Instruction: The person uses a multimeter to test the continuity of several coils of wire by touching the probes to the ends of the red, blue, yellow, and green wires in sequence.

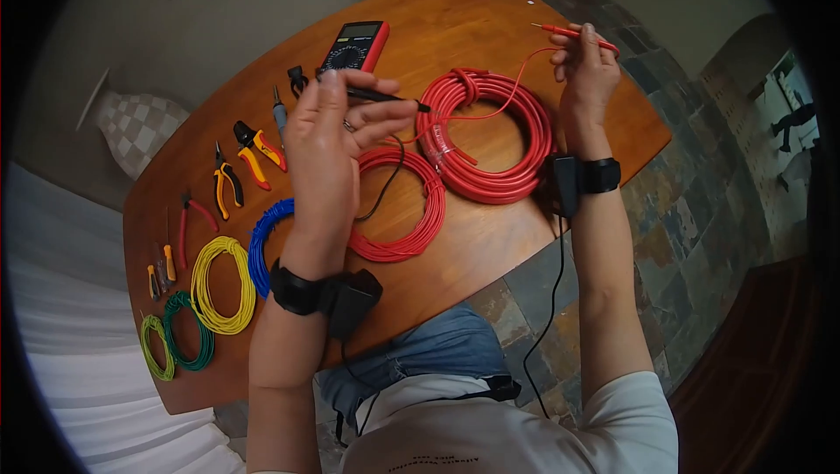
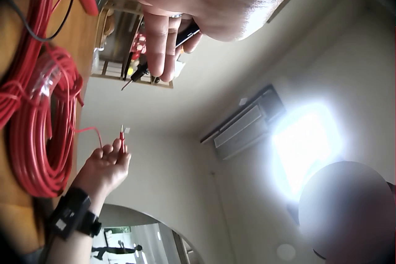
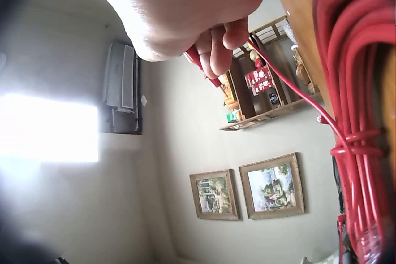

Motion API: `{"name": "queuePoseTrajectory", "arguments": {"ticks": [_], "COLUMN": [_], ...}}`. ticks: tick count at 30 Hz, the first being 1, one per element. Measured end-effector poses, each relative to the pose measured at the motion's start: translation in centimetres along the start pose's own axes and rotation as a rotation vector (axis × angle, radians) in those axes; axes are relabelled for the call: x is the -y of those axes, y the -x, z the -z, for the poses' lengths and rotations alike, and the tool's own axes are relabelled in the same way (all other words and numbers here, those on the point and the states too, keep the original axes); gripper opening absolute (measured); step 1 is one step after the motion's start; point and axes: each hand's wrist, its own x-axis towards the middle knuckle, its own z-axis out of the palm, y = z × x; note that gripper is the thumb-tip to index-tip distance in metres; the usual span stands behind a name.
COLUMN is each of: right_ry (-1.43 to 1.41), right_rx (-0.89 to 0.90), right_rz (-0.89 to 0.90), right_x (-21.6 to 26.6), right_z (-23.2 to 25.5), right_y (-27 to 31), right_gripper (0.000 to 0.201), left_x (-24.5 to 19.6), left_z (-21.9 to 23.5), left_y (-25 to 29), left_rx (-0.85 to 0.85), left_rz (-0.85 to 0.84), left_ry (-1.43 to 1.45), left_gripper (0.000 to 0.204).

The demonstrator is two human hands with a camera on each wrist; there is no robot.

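Note:
My left hand holds a black multimeter probe between thumb and fingers, above the table. In the left wrist view the black probe shows behind the fingers, its thin tip bare. Farther right, my right hand pinches a red multimeter probe, its metal tip pointing left. From it a red lead runs across the thick red cable coil. Beyond the left hand lies the multimeter, black with a red edge. The two probe tips are well apart.
A thinner red wire coil lies beside the thick one. Blue, yellow and green coils follow leftward. Behind them are pliers, a wire stripper, red-handled cutters and small screwdrivers.

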Motion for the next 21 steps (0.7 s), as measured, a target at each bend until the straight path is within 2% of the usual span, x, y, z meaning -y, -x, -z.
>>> {"name": "queuePoseTrajectory", "arguments": {"ticks": [2, 5, 8, 11, 12, 14, 18, 21], "right_ry": [-0.085, -0.221, -0.187, 0.103, 0.163, 0.265, 0.299, 0.285], "right_rx": [0.053, 0.251, 0.515, 0.672, 0.711, 0.708, 0.681, 0.674], "right_rz": [-0.041, -0.151, -0.324, -0.445, -0.438, -0.311, -0.156, -0.148], "right_x": [0.1, 0.2, 2.1, 4.5, 5.4, 5.2, 4.3, 3.4], "right_z": [0.1, 0.2, -0.6, -1.6, -1.8, -1.8, -1.7, -1.8], "right_y": [-0.2, -0.3, 1.0, 4.5, 5.8, 7.9, 11.0, 12.0], "right_gripper": [0.027, 0.025, 0.025, 0.025, 0.023, 0.022, 0.020, 0.019], "left_x": [-1.1, -1.8, -2.2, -3.0, -3.1, -3.2, -3.0, -2.5], "left_z": [1.2, 2.7, 4.2, 5.7, 6.2, 6.9, 7.5, 7.7], "left_y": [0.0, 0.8, 2.3, 3.8, 4.3, 5.3, 7.1, 8.0], "left_rx": [-0.031, -0.055, -0.067, -0.062, -0.071, -0.076, -0.089, -0.088], "left_rz": [-0.017, 0.011, 0.062, 0.101, 0.102, 0.111, 0.123, 0.128], "left_ry": [-0.037, -0.096, -0.173, -0.244, -0.262, -0.297, -0.330, -0.328], "left_gripper": [0.035, 0.035, 0.035, 0.034, 0.034, 0.034, 0.033, 0.033]}}
